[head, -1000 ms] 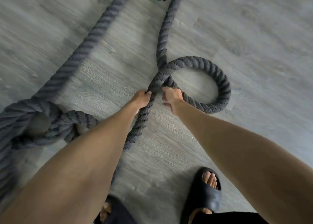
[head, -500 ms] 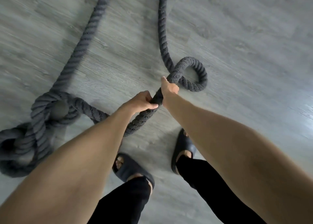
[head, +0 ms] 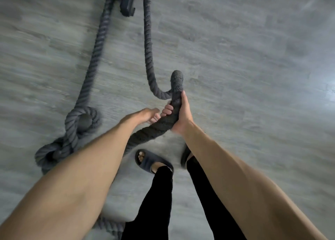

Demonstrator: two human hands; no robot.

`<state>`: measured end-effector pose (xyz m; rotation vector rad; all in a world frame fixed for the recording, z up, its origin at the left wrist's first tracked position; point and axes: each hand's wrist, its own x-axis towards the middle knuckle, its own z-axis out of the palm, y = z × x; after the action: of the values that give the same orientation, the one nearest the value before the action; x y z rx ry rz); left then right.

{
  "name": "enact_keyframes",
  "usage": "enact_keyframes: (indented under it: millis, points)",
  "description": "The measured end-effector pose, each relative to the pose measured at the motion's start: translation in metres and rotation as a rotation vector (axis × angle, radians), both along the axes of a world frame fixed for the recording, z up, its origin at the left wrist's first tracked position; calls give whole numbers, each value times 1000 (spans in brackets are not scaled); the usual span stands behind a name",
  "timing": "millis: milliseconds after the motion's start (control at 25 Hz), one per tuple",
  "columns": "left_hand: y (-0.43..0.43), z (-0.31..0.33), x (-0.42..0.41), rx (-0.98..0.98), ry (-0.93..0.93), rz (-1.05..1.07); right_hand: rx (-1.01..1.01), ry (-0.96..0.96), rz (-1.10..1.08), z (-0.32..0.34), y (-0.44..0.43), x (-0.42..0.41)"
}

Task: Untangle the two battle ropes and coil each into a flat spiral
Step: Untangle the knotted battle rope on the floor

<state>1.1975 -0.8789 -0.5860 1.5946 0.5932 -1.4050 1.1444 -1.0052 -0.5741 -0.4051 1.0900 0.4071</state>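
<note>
While the head view is smeared by motion blur, the main shapes read clearly. A thick, dark grey, twisted battle rope (head: 154, 130) passes through the right hand (head: 181, 116), lifted off the grey wood-look plank floor (head: 253, 76). The right hand's fingers (head: 167, 110) are curled round the rope and the thumb lies along its far side, a firm full grip. The left hand (head: 143, 116) sits just left of those fingers, its own fingers loose and nearly straight, gripping nothing; whether they touch the rope cannot be told.

Below the gripping fingers, the rope's long axis slants down and left, under the left forearm, towards a bulky knotted tangle of grey rope (head: 79, 123) on the floor. Above the fingertips it stands almost upright, its folded tip pointing away from the person, then doubles back down behind the fingers and runs off towards a black floor fitting (head: 127, 3) at the top. A 2nd grey length (head: 103, 40) leaves the tangle for the same fitting.

Judged risks: pulling on the held stretch could cinch the tangle tighter instead of freeing it. With only 1 hand gripping, the heavy rope could slide through the fingers. Slack lying below the hands, beside the dark slide sandal (head: 150, 161), could catch a foot.
</note>
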Motion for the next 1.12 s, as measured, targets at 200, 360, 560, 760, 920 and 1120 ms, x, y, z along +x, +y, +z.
enact_keyframes:
  millis: [200, 360, 560, 760, 920, 1120]
  points:
    - [8, 30, -43, 5, 111, -152, 130, -122, 20, 13, -4, -26]
    - [12, 37, -62, 112, -28, -356, -159, 81, 155, 3, -15, -38]
    - [-13, 42, -147, 456, -735, -719, -414, 274, 534, -27, -19, -75]
    - [-11, 40, -158, 225, -382, -682, -369, 206, 377, -15, -20, -122]
    - [43, 37, -161, 183, -227, -883, -28, -20, 302, -3, -36, -145]
    - [53, 38, -193, 182, -248, -802, 43, -130, 362, -3, -53, -153]
